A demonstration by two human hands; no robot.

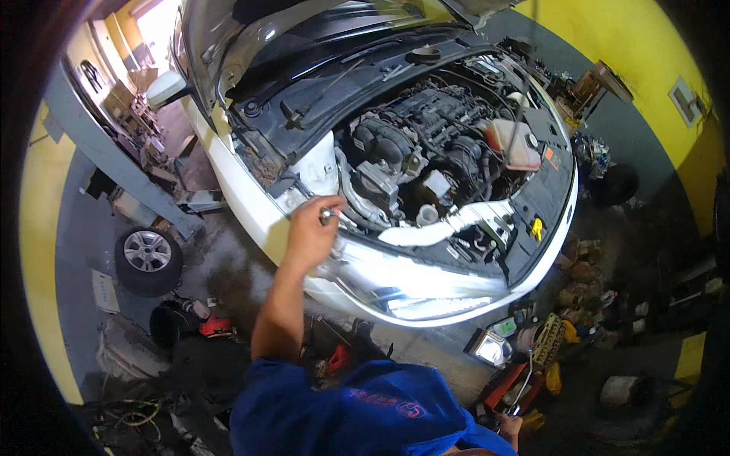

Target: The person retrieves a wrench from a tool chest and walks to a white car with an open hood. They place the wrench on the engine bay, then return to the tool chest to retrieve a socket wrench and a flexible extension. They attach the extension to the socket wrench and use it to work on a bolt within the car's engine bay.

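My left hand (312, 228) is at the near left corner of a white car's engine bay, closed on a small shiny metal piece (328, 216) that looks like a socket. The engine (411, 121) lies exposed beyond it, with a translucent reservoir (514, 144) to its right and a white fender (242, 216) beside my arm. My right hand (506, 424) is low at the right, partly hidden by my blue shirt, gripping a long chrome wrench-like tool (523, 387) above a red toolbox (490, 395).
A gray lift post (144, 175) and a loose wheel (149, 258) stand at the left. The raised hood (296, 30) hangs over the bay. Assorted parts, containers and a work lamp (490, 349) crowd the floor at the right, near a yellow-gray wall (639, 53).
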